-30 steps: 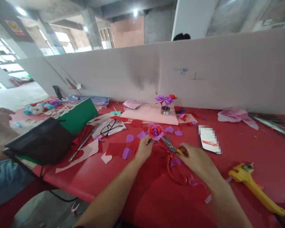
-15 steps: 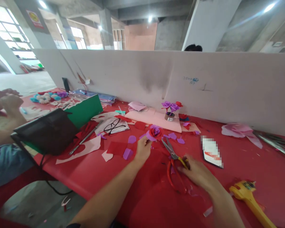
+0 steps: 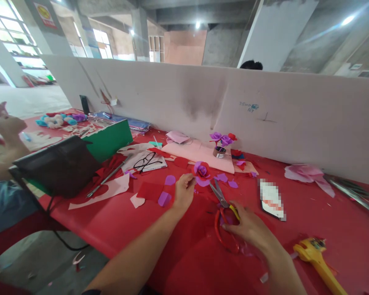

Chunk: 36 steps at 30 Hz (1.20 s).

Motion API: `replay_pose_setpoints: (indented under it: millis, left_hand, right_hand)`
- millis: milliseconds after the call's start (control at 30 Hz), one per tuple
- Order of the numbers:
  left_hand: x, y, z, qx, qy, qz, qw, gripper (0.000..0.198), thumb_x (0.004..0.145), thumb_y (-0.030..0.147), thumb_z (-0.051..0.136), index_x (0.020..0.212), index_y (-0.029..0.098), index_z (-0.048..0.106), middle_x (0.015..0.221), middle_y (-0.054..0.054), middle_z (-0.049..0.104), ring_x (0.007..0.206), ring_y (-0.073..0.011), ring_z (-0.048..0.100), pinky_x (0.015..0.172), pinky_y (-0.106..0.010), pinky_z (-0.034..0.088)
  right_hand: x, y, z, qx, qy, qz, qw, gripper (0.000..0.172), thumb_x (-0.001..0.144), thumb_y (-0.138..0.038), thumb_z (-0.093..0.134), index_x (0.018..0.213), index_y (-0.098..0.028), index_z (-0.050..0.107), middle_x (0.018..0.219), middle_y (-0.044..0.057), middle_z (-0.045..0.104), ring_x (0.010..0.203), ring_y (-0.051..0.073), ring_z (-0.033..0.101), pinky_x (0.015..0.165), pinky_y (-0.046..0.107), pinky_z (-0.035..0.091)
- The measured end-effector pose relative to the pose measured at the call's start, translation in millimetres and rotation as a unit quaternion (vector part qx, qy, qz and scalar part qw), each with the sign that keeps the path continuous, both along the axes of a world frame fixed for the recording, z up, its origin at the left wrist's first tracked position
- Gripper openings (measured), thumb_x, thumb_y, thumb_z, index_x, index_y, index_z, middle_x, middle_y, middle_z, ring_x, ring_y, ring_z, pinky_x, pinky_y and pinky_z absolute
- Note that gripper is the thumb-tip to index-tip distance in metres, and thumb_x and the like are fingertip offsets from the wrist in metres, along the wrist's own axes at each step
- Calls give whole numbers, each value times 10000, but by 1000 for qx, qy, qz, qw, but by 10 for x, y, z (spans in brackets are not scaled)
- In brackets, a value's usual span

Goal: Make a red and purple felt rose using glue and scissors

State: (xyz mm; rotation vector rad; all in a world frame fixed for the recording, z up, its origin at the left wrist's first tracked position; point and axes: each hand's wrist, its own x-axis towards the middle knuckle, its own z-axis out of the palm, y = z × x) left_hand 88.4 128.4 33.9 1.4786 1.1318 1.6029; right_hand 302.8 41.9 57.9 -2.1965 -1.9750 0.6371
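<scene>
My left hand (image 3: 184, 191) is closed at the edge of an artificial rose (image 3: 202, 171) with purple and red petals. Its stem, if any, is hidden. Scissors (image 3: 220, 194) lie on the red table with their blades slightly apart, pointing toward the rose. Large red handle loops (image 3: 217, 229) and a yellow handle part (image 3: 234, 212) show behind the blades; whether these belong to one tool I cannot tell. Over these handles is my right hand (image 3: 244, 223), its thumb and fingers apart, touching or just above them. Purple petal pieces (image 3: 222, 177) lie beyond the blades.
A phone (image 3: 272, 200) and a yellow glue-gun-like tool (image 3: 315, 256) lie to the right. Eyeglasses (image 3: 147, 162) and cut sheets (image 3: 104, 192) are left. A small pot of flowers (image 3: 219, 152) stands before the white partition (image 3: 160, 98). Another person's hands (image 3: 7, 123) are far left.
My right hand has shifted left over the handles, with the thumb now nearer the red loops. The rose has tipped slightly in my left hand. The scissors have hardly moved.
</scene>
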Motion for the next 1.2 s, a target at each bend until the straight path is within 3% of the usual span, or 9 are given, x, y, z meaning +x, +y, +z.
replay_pose_setpoints:
  millis: [100,200,467,567,733,833,1000,1200]
  left_hand:
    - [-9,8,-2,16,17,26,999,196,767,143,564,577,179,597,607,-1,559,668,-151,475,627,-256,363]
    - [-16,27,-29,8,8,51,999,174,747,149,588,577,179,609,636,-10,571,709,-160,493,643,-257,380]
    - [-4,19,-10,-20,-50,-9,999,199,800,231,552,633,155,629,620,6,566,629,-129,465,623,-246,394]
    - [6,-8,30,-14,-55,-18,998,194,803,256,553,656,158,631,643,1,570,646,-131,471,636,-246,399]
    - [26,-38,-10,9,-19,-26,999,186,802,219,551,625,173,585,635,-5,552,643,-141,471,639,-255,409]
    - [40,-65,-41,28,10,-40,999,205,814,187,530,609,175,543,647,-7,546,639,-139,463,639,-256,401]
    - [44,-128,-6,27,35,-59,997,194,833,169,506,643,179,545,674,-6,558,651,-141,473,642,-252,403]
    - [23,-178,71,30,60,-75,995,183,832,131,487,668,180,550,689,-17,583,682,-158,505,678,-270,416]
  right_hand:
    - [23,7,21,5,15,5,1000,530,704,-323,629,1225,-236,589,1006,99,709,880,288,684,702,331,461]
    - [62,5,75,33,15,-15,999,531,695,-286,598,1224,-242,594,1062,96,715,945,295,679,751,343,468]
    - [114,-11,332,120,41,-103,987,539,693,-348,598,1225,-268,568,900,45,709,761,263,655,689,361,474]
    - [72,-32,401,203,96,-135,965,468,732,-418,605,1171,-267,542,843,25,660,729,233,623,677,344,477]
    - [-118,-68,392,367,85,-23,926,586,757,-543,633,1203,-224,425,1091,112,556,916,274,586,810,419,489]
    - [-248,-83,360,425,10,24,905,570,769,-534,651,1186,-206,444,1070,129,549,1000,316,554,851,455,472]
    - [-375,-114,353,422,-42,31,905,556,758,-524,679,1186,-231,478,1038,119,584,958,321,573,743,413,469]
    - [-370,-113,338,412,-52,39,909,557,760,-525,678,1197,-234,490,1032,111,607,938,313,598,716,394,454]
